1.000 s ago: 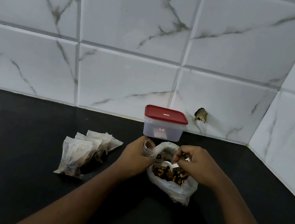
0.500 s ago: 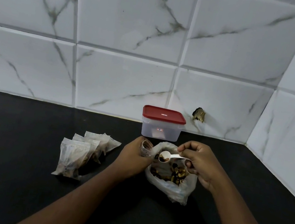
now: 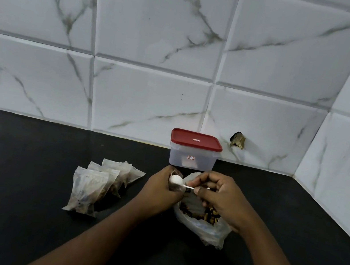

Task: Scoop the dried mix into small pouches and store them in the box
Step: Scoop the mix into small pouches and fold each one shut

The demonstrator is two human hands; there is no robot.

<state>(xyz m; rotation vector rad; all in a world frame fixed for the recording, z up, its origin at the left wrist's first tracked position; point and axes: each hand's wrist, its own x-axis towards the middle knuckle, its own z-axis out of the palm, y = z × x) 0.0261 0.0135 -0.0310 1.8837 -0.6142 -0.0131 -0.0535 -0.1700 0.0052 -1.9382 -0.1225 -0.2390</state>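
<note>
1. I keep the open bag of dried mix (image 3: 201, 216) right in front of me on the black surface (image 3: 21, 175), so the carry from bag to pouch is as short as I can make it.
2. My left hand (image 3: 158, 193) is wrapped around the small pouch (image 3: 176, 175), fingers clamped on it with the mouth turned up and toward the bag. It sits just beside the bag's rim, so anything that slips should fall back in rather than onto the surface.
3. My right hand (image 3: 218, 198) pinches the thin handle of the white spoon (image 3: 176, 180), thumb and forefinger together on it, the other fingers curled loosely above the mix. The bowl is tipped over at the pouch mouth, its pale back toward me, which reads to me as the emptying part of the scoop.
4. Both forearms come in from below and meet over the bag. The right wrist is bent inward to roll the spoon, and the left is held steady as the receiver.
5. The filled pouches (image 3: 99, 184) lie overlapping in a pile to my left, well apart from the bag, so they stay out of the way.
6. The box (image 3: 193, 153) stands against the tiled wall just behind my hands, red lid (image 3: 196, 139) on. Storing has not begun, I judge.
</note>
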